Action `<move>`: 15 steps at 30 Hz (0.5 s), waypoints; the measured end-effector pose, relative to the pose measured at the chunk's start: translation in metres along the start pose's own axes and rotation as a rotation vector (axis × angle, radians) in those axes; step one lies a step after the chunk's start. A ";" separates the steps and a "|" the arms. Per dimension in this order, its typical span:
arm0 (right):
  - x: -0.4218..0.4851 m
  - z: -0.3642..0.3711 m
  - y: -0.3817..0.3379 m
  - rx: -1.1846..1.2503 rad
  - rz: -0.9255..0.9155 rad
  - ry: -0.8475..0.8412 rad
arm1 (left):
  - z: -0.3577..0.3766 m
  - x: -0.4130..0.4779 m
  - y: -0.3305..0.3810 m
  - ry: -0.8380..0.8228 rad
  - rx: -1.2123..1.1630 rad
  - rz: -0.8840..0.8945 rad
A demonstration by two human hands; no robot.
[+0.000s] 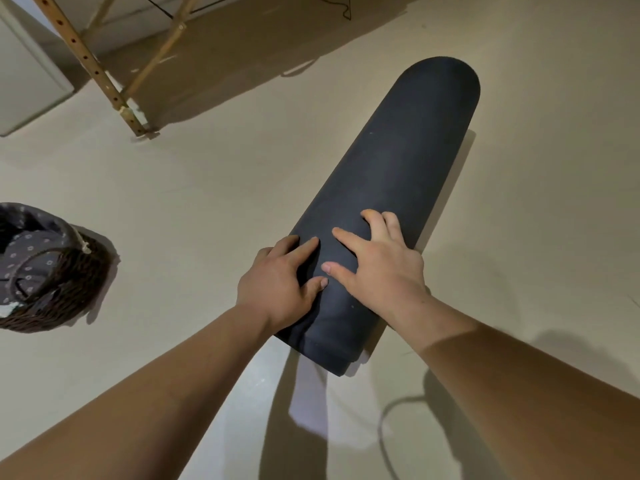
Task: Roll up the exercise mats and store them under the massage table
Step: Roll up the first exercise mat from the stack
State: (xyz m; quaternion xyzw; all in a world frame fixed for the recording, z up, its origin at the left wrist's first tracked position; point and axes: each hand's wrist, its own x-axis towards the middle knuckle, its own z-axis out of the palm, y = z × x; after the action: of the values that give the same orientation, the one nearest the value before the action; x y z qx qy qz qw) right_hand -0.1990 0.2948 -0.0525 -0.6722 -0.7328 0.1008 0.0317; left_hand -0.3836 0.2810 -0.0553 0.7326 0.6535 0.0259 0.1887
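so, both palms down on the rolled mat

we had the dark grey foam exercise mat point(398, 174) rolled into a thick cylinder. it lay on the pale beige floor point(207, 188), its near end towards us and its far end pointing up and to the right. our left hand point(277, 284) pressed on the roll's left side close to the near end, with fingers spread and the thumb laid over the top. our right hand point(382, 271) pressed on the top just beside it. its index finger and thumb were stretched out, and the other fingers were bent with their tips on the far slope. the two hands sat close together, thumbs almost meeting, and neither one wrapped round the roll.

the light wooden legs of the massage table point(104, 76), drilled with a row of holes, stood at the upper left, well apart from the mat. a broad shadow lay on the floor beyond them. a dark brown wicker basket lined with patterned grey cloth point(52, 275) sat on the floor at the left edge.
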 end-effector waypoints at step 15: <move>-0.034 -0.035 0.030 0.340 0.000 0.027 | -0.035 -0.029 0.041 0.144 -0.117 0.140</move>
State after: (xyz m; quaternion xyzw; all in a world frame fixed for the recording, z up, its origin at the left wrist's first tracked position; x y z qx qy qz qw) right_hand -0.1603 0.2668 -0.0211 -0.6584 -0.7046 0.2144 0.1550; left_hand -0.3590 0.2580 -0.0038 0.7605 0.6099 0.1296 0.1814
